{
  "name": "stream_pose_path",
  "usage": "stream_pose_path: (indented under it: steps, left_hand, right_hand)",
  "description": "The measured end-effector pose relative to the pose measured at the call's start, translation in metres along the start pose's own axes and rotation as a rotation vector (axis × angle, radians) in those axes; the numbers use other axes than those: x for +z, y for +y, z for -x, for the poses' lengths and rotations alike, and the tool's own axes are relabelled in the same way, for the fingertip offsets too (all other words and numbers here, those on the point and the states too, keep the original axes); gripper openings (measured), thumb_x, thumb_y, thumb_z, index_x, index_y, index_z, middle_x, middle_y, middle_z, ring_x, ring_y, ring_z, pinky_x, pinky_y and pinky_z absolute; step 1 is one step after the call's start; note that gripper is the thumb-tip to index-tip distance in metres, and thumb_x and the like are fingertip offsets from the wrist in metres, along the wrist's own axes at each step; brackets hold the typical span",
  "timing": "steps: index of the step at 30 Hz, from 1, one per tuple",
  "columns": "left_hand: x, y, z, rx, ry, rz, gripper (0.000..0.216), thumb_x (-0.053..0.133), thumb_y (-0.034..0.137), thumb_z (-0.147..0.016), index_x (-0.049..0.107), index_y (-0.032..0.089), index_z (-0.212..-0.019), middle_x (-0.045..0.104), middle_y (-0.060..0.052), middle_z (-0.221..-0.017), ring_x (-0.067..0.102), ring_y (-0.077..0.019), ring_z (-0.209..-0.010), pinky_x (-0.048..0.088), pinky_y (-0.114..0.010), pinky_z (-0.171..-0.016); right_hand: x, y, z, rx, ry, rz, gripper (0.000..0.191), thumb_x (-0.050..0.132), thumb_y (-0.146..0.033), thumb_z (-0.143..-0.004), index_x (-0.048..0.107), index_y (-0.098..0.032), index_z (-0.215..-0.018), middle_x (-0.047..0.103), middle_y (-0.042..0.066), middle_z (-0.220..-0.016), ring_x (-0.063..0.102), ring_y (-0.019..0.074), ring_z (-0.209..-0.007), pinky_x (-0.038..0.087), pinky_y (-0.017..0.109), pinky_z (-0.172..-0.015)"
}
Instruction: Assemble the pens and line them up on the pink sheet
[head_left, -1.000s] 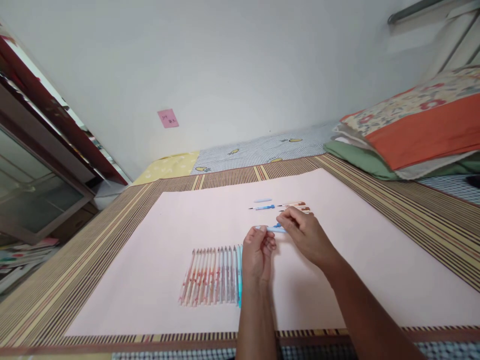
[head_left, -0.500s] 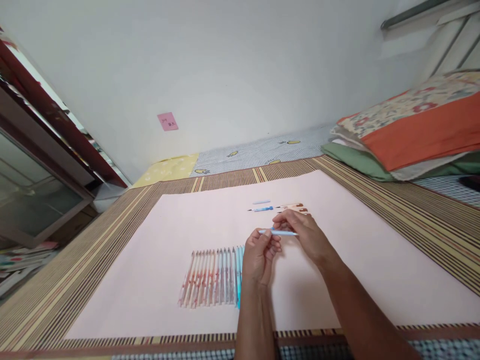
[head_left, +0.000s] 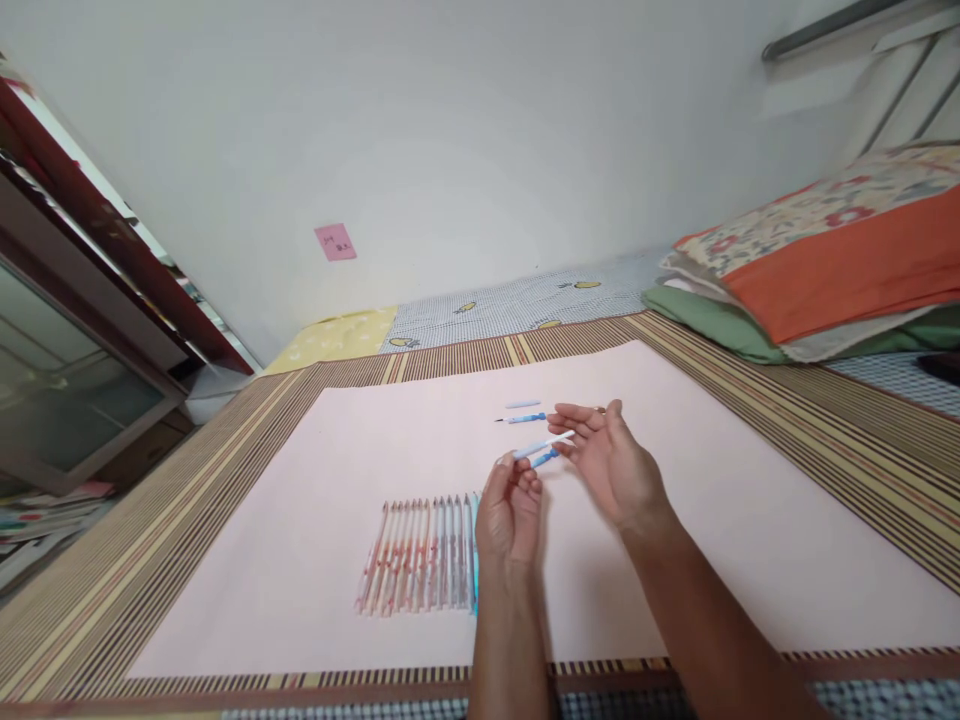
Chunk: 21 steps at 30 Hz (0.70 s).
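My left hand (head_left: 510, 510) pinches a slim pale-blue stick (head_left: 541, 445), which looks like a pen or a long pen cap, between thumb and forefinger. It tilts up to the right and ends in white. Just below it shows a blue pen part (head_left: 544, 458); I cannot tell whether the left fingers hold it too. My right hand (head_left: 604, 455) is open beside the white end, palm turned in and fingers apart. Beyond the hands lie a blue pen (head_left: 529, 418) with a dark tip and a pale lilac stick (head_left: 523, 404).
A row of several pens (head_left: 416, 555), reddish to grey to turquoise, lies left of my left forearm, which covers part of it. All rest on a large pink sheet (head_left: 285, 540) over a striped mat (head_left: 187, 470). Folded bedding (head_left: 840, 260) is stacked at the right.
My right hand has opened away from the pale-blue stick and turned its palm in, now covering the brown pens. The stick has tilted up to the right; the blue pen part shows more.
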<state>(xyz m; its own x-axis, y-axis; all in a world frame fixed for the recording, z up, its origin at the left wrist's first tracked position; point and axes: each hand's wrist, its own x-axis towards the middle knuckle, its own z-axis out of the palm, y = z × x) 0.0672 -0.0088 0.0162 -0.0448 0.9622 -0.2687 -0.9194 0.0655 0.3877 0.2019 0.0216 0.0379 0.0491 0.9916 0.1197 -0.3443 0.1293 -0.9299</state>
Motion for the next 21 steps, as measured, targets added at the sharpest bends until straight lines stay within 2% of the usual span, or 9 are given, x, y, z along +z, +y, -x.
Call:
stream_pose_path:
  steps: [3,7,9,12,14,16,19,21]
  left_hand:
    - [0.0,-0.011,0.001,-0.014,0.014,-0.052,0.008,0.074,0.013,-0.077,0.066,0.011,-0.076,0.066,-0.004,-0.07,0.059,-0.0076,-0.058,0.049,-0.017,-0.057]
    - [-0.001,-0.013,0.002,-0.012,-0.064,-0.118,0.012,0.077,0.015,-0.074,0.066,0.01,-0.076,0.067,-0.005,-0.07,0.06,-0.0086,-0.059,0.05,-0.019,-0.059]
    - [-0.001,-0.007,0.002,-0.013,-0.045,-0.104,0.01,0.074,0.013,-0.076,0.065,0.01,-0.077,0.066,-0.005,-0.07,0.06,-0.0086,-0.058,0.05,-0.018,-0.058]
    - [0.0,0.005,0.002,-0.03,0.025,0.067,0.01,0.062,0.011,-0.085,0.062,0.011,-0.075,0.062,-0.004,-0.07,0.056,-0.0065,-0.057,0.046,-0.016,-0.055]
    - [0.001,0.011,0.002,-0.045,-0.005,0.219,0.018,0.053,0.011,-0.091,0.06,0.012,-0.074,0.058,-0.002,-0.069,0.053,-0.0048,-0.056,0.044,-0.014,-0.053]
    - [0.002,0.011,0.002,-0.061,-0.064,0.291,0.022,0.049,0.013,-0.094,0.059,0.012,-0.074,0.055,-0.001,-0.069,0.051,-0.0046,-0.056,0.044,-0.014,-0.053]
    - [0.002,0.004,0.001,-0.068,-0.026,0.231,0.02,0.051,0.012,-0.093,0.06,0.012,-0.075,0.056,-0.002,-0.07,0.052,-0.0055,-0.057,0.044,-0.015,-0.052]
    - [0.001,0.0,0.0,-0.037,0.039,0.163,0.016,0.055,0.009,-0.09,0.062,0.011,-0.076,0.06,-0.004,-0.071,0.055,-0.0063,-0.059,0.046,-0.015,-0.054]
  right_hand:
    - [0.017,0.001,0.007,-0.072,0.01,0.031,0.063,0.031,-0.066,-0.095,0.068,-0.018,-0.113,0.07,0.015,-0.116,0.063,0.0268,-0.115,0.051,0.04,-0.095]
    - [0.022,0.0,0.012,-0.106,-0.031,0.159,0.051,0.049,-0.06,-0.093,0.071,-0.019,-0.113,0.073,0.012,-0.112,0.064,0.0265,-0.11,0.047,0.042,-0.099]
    - [0.016,-0.002,0.009,-0.105,-0.057,0.071,0.059,0.042,-0.067,-0.092,0.069,-0.022,-0.118,0.072,0.011,-0.116,0.063,0.0269,-0.113,0.047,0.043,-0.098]
    - [-0.001,0.0,0.0,-0.14,-0.041,-0.02,0.07,0.024,-0.074,-0.092,0.062,-0.027,-0.129,0.068,0.011,-0.125,0.062,0.0275,-0.117,0.048,0.044,-0.095]
    - [-0.014,0.01,-0.008,-0.192,0.025,0.175,0.055,0.036,-0.063,-0.095,0.064,-0.026,-0.125,0.07,0.011,-0.119,0.063,0.0272,-0.113,0.049,0.042,-0.092]
    - [-0.024,0.027,-0.015,-0.262,0.029,0.581,0.034,0.05,-0.045,-0.093,0.071,-0.023,-0.108,0.072,0.01,-0.11,0.064,0.0276,-0.104,0.048,0.042,-0.089]
    - [-0.026,0.052,-0.02,-0.408,-0.144,1.138,0.023,0.051,-0.02,-0.089,0.074,-0.019,-0.093,0.073,0.012,-0.103,0.059,0.0285,-0.107,0.041,0.042,-0.095]
    - [-0.019,0.062,-0.019,-0.425,-0.241,1.351,0.022,0.053,-0.011,-0.086,0.073,-0.019,-0.089,0.073,0.01,-0.095,0.058,0.0279,-0.106,0.039,0.04,-0.092]
